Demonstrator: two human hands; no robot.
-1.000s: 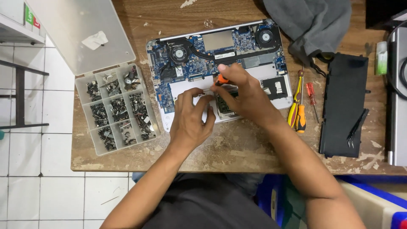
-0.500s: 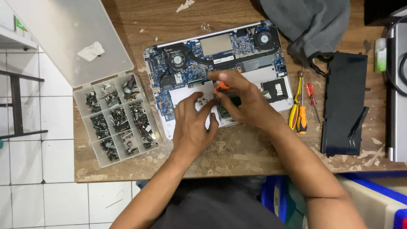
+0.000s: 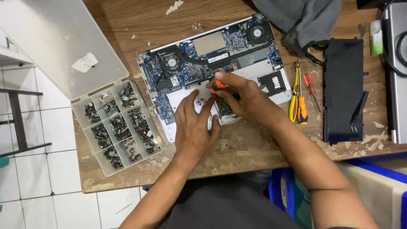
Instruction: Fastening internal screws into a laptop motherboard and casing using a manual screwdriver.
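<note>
An opened laptop (image 3: 199,63) lies on a worn wooden table, its blue board, two fans and copper heat pipe exposed. My right hand (image 3: 243,97) grips a small screwdriver with an orange handle (image 3: 218,85), pointed down at the lower middle of the laptop. My left hand (image 3: 195,123) rests flat on the white lower part of the case, fingers spread beside the screwdriver tip. The tip itself is hidden by my fingers.
A clear compartment box of small screws (image 3: 116,127) stands open at the left, lid (image 3: 51,42) folded back. Two screwdrivers (image 3: 299,95) lie right of the laptop, then a black battery pack (image 3: 343,89). Grey cloth (image 3: 305,21) lies at the top; another device (image 3: 396,72) at far right.
The view has shifted slightly. Both hands stay over the same spot on the laptop, with the screwdriver still held in my right hand.
</note>
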